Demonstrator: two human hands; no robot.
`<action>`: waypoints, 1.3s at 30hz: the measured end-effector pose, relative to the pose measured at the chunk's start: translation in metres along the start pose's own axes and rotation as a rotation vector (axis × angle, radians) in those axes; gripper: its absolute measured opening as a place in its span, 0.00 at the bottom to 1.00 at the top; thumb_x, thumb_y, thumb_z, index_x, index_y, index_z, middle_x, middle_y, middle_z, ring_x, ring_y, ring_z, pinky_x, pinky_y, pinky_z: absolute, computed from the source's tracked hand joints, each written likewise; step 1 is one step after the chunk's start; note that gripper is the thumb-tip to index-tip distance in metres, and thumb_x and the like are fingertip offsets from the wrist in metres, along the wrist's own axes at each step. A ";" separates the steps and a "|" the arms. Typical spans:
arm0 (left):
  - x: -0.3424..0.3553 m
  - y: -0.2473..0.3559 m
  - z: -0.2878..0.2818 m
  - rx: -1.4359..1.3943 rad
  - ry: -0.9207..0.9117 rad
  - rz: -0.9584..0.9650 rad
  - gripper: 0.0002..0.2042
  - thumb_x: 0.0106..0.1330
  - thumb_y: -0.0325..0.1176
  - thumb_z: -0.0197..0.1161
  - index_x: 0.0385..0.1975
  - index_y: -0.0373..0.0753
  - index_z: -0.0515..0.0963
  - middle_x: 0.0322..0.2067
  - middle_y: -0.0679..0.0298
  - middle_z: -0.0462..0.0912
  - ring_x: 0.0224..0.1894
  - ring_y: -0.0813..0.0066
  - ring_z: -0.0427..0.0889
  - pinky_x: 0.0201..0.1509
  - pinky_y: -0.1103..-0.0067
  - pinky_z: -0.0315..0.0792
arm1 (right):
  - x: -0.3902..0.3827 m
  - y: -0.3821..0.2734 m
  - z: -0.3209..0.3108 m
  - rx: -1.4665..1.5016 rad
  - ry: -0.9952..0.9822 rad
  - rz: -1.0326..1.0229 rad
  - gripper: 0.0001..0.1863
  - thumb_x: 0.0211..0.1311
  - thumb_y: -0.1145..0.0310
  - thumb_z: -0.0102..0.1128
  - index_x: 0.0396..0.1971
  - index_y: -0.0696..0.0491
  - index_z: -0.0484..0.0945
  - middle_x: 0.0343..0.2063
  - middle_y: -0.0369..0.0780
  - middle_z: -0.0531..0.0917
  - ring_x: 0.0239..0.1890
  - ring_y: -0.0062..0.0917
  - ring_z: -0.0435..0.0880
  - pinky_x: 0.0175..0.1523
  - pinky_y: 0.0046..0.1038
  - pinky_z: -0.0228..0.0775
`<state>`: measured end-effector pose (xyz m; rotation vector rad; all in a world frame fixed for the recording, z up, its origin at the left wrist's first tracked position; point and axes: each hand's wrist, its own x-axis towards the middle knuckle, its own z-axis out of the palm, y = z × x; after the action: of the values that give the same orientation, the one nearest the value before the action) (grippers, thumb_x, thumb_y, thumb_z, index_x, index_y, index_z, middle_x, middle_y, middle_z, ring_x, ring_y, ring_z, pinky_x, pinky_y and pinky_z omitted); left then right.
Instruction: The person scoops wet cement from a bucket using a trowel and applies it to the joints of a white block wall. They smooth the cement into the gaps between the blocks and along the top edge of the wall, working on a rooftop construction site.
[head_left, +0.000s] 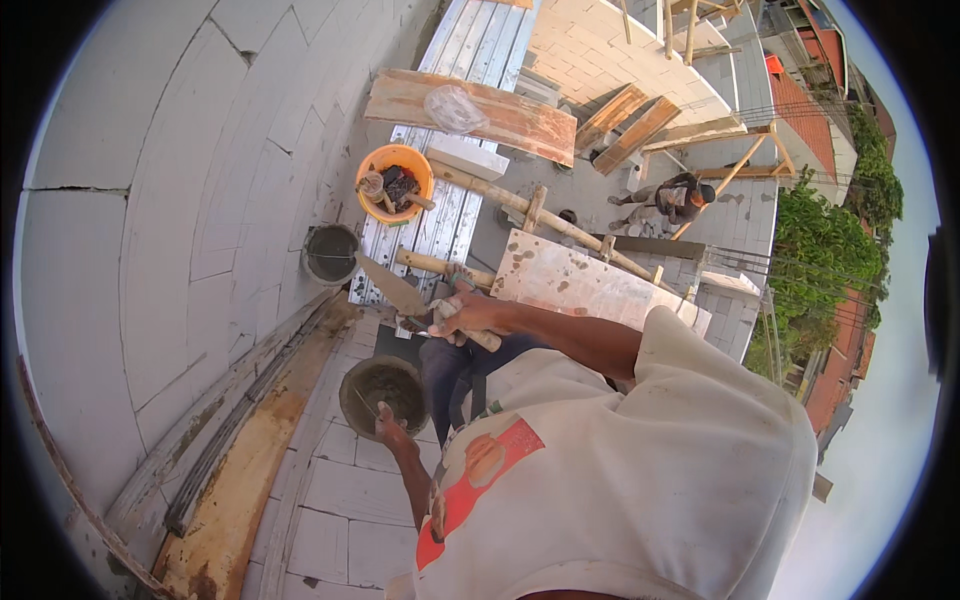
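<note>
Head view, looking down from a scaffold beside a white block wall [150, 200]. Your right hand [470, 318] is closed in a fist around the handle of a trowel [395, 290], whose pointed metal blade reaches left and up toward a small grey bucket [330, 255] standing against the wall. Your left hand [388, 425] rests on the near rim of a round mortar pan [385, 390], fingers curled over the edge and gripping it; the pan holds grey mortar and lies just below the trowel, between your legs and the wall. An orange bucket [395, 183] with tools inside stands farther along on a corrugated metal walkway [450, 215], just beside a white block [468, 157]. A wooden plank [500, 115] with a crumpled plastic bag [455, 108] on it crosses above them. A wooden pole [540, 215] runs diagonally past a stained board [580, 285]. Far below, another person [675, 198] bends over on a paved surface.
</note>
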<state>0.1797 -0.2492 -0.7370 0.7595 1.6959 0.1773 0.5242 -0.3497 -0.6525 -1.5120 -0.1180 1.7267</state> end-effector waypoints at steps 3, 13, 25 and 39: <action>-0.007 0.040 0.033 0.182 -0.152 0.122 0.12 0.68 0.37 0.67 0.31 0.43 0.69 0.25 0.71 0.66 0.25 0.79 0.64 0.32 0.81 0.62 | 0.008 0.022 0.000 0.184 -0.067 -0.017 0.16 0.62 0.54 0.70 0.34 0.53 0.82 0.27 0.32 0.81 0.29 0.18 0.79 0.36 0.23 0.73; -0.050 0.087 0.170 0.659 -0.637 0.495 0.11 0.60 0.21 0.65 0.33 0.41 0.68 0.29 0.73 0.65 0.30 0.84 0.64 0.36 0.83 0.62 | 0.018 0.038 -0.012 0.407 -0.003 -0.212 0.23 0.62 0.47 0.69 0.37 0.55 0.81 0.32 0.33 0.81 0.33 0.18 0.77 0.40 0.26 0.70; -0.002 0.021 0.265 1.012 -0.895 0.834 0.20 0.63 0.34 0.68 0.51 0.32 0.75 0.43 0.49 0.81 0.50 0.53 0.82 0.53 0.61 0.76 | -0.001 0.162 -0.092 0.879 0.819 -0.192 0.06 0.67 0.69 0.62 0.36 0.54 0.75 0.28 0.35 0.78 0.30 0.23 0.77 0.51 0.34 0.72; 0.424 0.008 0.256 0.244 -0.262 -0.114 0.43 0.66 0.65 0.58 0.71 0.37 0.61 0.60 0.53 0.69 0.61 0.61 0.71 0.70 0.53 0.60 | -0.056 0.382 -0.187 0.338 0.956 0.537 0.14 0.58 0.65 0.71 0.38 0.53 0.77 0.23 0.30 0.73 0.27 0.17 0.72 0.36 0.25 0.67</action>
<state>0.3852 -0.0732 -1.1518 0.8241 1.5196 -0.2053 0.4891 -0.7164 -0.8727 -2.0326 1.0894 1.1109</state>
